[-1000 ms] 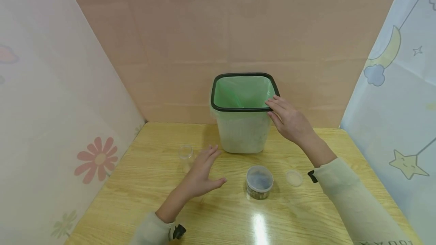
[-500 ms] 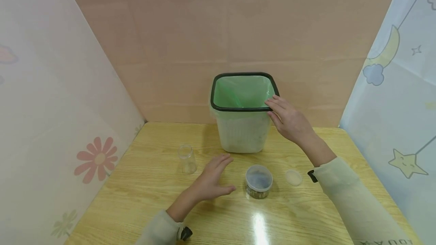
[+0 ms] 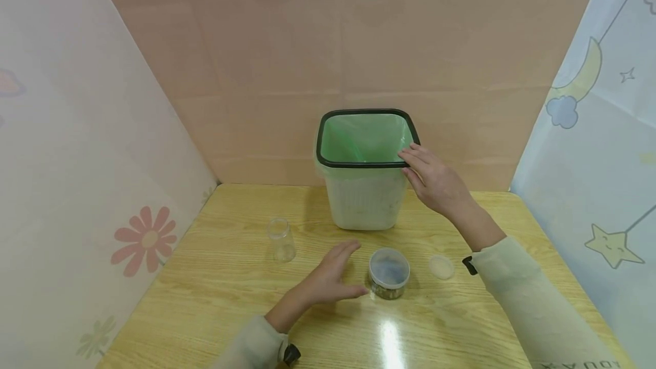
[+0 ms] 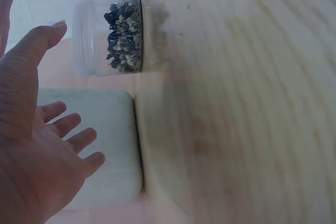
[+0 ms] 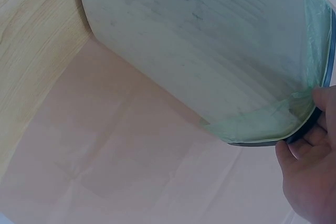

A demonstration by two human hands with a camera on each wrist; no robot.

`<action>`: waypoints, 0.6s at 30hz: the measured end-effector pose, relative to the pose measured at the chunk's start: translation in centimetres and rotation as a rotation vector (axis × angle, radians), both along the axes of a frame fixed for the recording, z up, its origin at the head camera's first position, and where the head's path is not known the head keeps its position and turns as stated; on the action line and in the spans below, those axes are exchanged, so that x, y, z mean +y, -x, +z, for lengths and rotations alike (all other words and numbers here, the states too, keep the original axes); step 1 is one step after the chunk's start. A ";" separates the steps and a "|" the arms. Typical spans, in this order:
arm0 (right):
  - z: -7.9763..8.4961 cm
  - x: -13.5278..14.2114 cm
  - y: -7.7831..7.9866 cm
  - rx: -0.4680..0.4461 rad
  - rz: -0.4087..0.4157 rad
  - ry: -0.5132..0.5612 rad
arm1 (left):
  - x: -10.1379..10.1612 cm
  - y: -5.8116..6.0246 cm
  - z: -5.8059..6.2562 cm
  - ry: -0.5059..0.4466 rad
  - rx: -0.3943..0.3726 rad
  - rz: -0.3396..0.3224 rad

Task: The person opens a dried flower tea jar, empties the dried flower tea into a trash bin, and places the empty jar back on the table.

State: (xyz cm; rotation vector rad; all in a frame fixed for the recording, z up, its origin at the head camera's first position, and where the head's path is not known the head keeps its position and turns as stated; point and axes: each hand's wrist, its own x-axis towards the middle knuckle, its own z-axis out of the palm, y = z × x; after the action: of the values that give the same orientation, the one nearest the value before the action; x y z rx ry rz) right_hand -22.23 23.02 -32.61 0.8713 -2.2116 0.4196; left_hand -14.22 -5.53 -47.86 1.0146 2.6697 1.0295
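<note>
My right hand (image 3: pixel 438 184) grips the right front corner of the black rim of a white trash bin (image 3: pixel 364 201) lined with a thin green bag. The right wrist view shows its fingers (image 5: pixel 310 148) curled over that rim. My left hand (image 3: pixel 328 282) is spread, its thumb and fingers pointing toward a short clear jar (image 3: pixel 389 286). In the left wrist view the jar (image 4: pixel 124 35) stands just beyond the thumb, part filled with dark and pale grains. Nothing is in the left palm.
A clear cylindrical glass (image 3: pixel 281 241) stands to the left of the bin. Right of the jar lies a round translucent lid (image 3: pixel 441 267). The wooden table (image 3: pixel 205 300) is bounded by a brown backdrop (image 3: pixel 256 73) and printed side walls.
My left hand has moved right and slightly toward me, from in front of the glass to beside the jar. My right hand has stayed at the bin's rim.
</note>
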 end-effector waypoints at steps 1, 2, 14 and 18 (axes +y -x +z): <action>0.0 0.0 0.0 0.001 0.000 0.000 | 0.1 0.0 -0.1 -0.007 -0.030 0.002; 0.0 0.0 0.0 0.001 -0.001 0.000 | 0.1 0.0 -0.2 -0.013 -0.059 0.003; 0.0 0.0 0.0 -0.032 -0.013 -0.001 | 1.2 0.2 -1.0 0.003 -0.192 -0.007; 0.0 0.0 0.0 -0.041 -0.023 -0.004 | 1.8 0.3 -1.3 0.007 -0.200 -0.012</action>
State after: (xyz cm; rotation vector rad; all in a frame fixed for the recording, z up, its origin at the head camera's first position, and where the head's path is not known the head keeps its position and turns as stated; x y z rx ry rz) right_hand -22.23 23.06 -32.60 0.8455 -2.2581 0.4258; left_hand -14.54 -3.76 -49.14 0.8742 2.5015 1.0584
